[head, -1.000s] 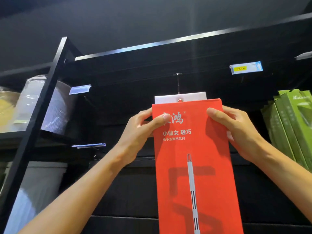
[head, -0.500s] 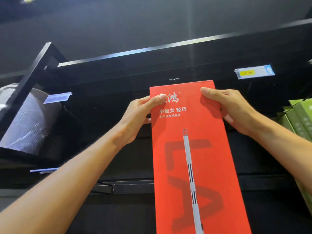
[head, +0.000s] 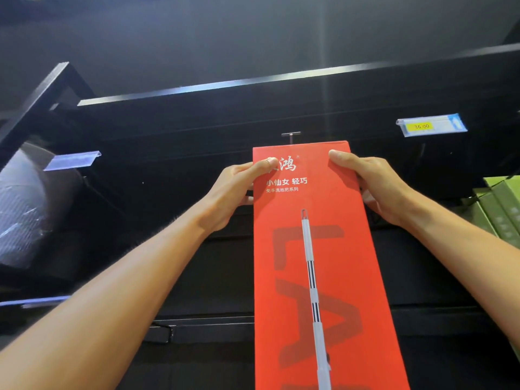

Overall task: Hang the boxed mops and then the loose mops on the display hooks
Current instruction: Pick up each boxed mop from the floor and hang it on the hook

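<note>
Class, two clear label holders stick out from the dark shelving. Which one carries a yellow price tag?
The right label holder, above the right hand, shows a yellow tag. The left label holder looks blank.

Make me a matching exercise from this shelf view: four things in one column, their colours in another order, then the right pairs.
Things:
1. mop box
2. price tag
3. stacked boxes at right
4. shelf frame

Colours:
A. green
B. black
C. red
D. yellow

Pairs: 1-C, 2-D, 3-A, 4-B
</note>
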